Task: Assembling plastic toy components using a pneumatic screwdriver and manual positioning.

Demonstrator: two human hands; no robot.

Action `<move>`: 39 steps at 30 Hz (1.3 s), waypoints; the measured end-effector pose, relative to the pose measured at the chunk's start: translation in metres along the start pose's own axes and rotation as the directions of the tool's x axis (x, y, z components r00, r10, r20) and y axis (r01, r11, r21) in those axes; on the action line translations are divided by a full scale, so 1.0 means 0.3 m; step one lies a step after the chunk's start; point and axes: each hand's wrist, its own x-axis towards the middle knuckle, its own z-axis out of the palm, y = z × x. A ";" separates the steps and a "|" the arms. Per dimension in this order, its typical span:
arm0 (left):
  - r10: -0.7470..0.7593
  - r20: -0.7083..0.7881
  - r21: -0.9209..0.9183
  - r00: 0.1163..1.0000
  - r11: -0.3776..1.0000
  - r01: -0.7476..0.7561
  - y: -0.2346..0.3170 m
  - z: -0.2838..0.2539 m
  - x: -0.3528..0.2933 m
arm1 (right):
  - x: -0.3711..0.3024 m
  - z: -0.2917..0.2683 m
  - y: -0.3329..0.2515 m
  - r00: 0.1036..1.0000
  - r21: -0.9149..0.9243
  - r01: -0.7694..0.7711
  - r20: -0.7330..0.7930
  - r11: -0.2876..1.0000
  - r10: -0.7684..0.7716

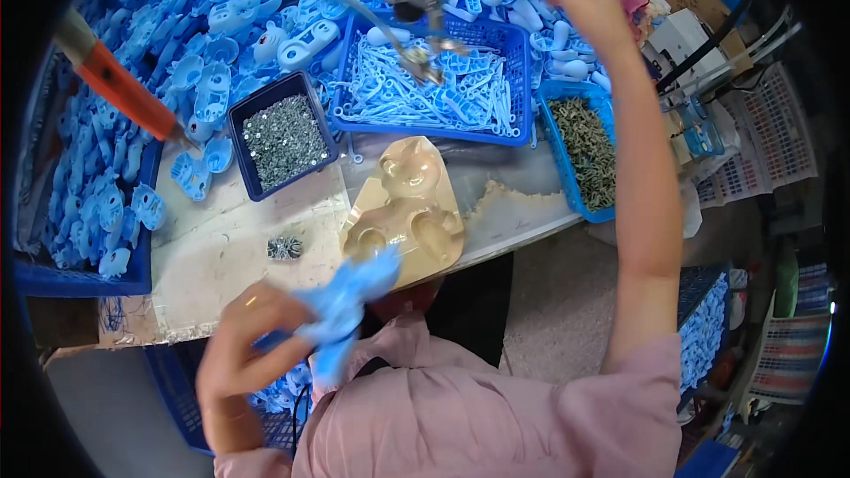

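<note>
My left hand (252,336) grips a light-blue plastic toy body part (345,305), blurred by motion, in front of the table edge. Just beyond it lies a glossy cream moulded holder (412,204) with rounded hollows, nothing set in them. My right arm reaches far out to the upper right. There my right hand (584,0) has its fingers curled together, beside a heap of long rounded blue pieces (522,13); whatever they may hold is hidden.
A dark tray of small metal pieces (283,142), a blue basket of thin blue rods (429,88) and a blue tray of screws (583,150) line the work surface. An orange-handled tool (128,88) hangs left. A metal-tipped machine (421,44) hangs overhead. Blue shells (97,186) fill the left.
</note>
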 end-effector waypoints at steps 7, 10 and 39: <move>-0.799 -0.102 0.416 0.593 0.508 0.755 0.107 -0.151 -0.426 | -0.189 0.122 0.296 0.993 -0.691 0.100 0.119 0.716 -0.024; -0.580 -0.231 0.523 0.781 0.603 0.603 0.082 -0.114 -0.438 | -0.173 0.125 0.311 0.949 -0.776 0.285 0.312 0.562 -0.051; 0.358 -0.100 0.204 0.928 0.921 -0.333 -0.106 0.381 0.214 | -0.330 -0.039 0.429 0.939 -0.457 -0.311 -0.284 0.833 0.194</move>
